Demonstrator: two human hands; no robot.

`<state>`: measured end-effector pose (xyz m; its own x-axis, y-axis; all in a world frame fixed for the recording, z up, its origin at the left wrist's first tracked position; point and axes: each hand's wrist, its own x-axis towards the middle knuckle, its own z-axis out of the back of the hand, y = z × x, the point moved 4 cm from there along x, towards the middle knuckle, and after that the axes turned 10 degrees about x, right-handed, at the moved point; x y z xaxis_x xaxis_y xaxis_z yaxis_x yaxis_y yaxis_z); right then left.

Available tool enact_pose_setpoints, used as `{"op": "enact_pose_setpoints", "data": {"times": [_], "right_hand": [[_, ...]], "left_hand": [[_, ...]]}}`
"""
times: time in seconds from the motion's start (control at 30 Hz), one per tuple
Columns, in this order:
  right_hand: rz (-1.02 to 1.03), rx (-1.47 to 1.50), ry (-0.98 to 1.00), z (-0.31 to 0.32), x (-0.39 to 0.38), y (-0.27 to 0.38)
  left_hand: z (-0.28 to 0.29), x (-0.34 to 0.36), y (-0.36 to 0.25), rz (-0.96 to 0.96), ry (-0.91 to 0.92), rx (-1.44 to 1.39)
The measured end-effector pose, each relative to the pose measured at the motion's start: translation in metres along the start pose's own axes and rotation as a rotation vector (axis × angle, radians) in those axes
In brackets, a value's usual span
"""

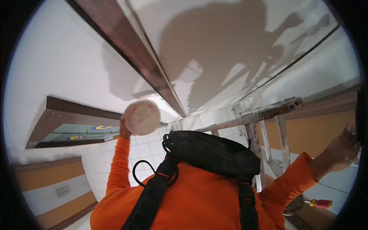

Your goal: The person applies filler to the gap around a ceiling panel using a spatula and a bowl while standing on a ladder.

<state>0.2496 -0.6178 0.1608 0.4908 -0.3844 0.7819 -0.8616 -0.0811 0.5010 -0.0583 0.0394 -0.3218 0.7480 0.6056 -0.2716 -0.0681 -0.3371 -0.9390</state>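
Note:
My left hand (pixel 124 128) is closed on the side of a round, pale, plaster-smeared tub (pixel 142 117), raised in front of the wall. The tub hides part of the fingers. Far to the right, my right hand (pixel 343 147) is stretched out at the rim of the view, with whitish dust on it. Its fingertips are blurred and partly cut off, so I cannot make out whether they hold anything.
A paint-spattered stepladder (pixel 264 115) stands right of centre. Dark wooden trim (pixel 130 42) crosses the white wall. At left is a wood-framed opening (pixel 73 113). A red-and-yellow-handled screwdriver (pixel 321 203) is at lower right. A black pouch (pixel 212 153) sits across my chest.

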Motion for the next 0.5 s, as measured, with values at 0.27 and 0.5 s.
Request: {"op": "enact_pose_setpoints", "data": {"times": [0.27, 0.5], "right_hand": [[-0.663, 0.967, 0.065, 0.087, -0.154, -0.023], [-0.764, -0.985, 0.473, 0.134, -0.267, 0.029]], "left_hand": [[-0.082, 0.013, 0.156, 0.434, 0.161, 0.252], [-0.178, 0.01, 0.094, 0.211, 0.461, 0.67]]}}
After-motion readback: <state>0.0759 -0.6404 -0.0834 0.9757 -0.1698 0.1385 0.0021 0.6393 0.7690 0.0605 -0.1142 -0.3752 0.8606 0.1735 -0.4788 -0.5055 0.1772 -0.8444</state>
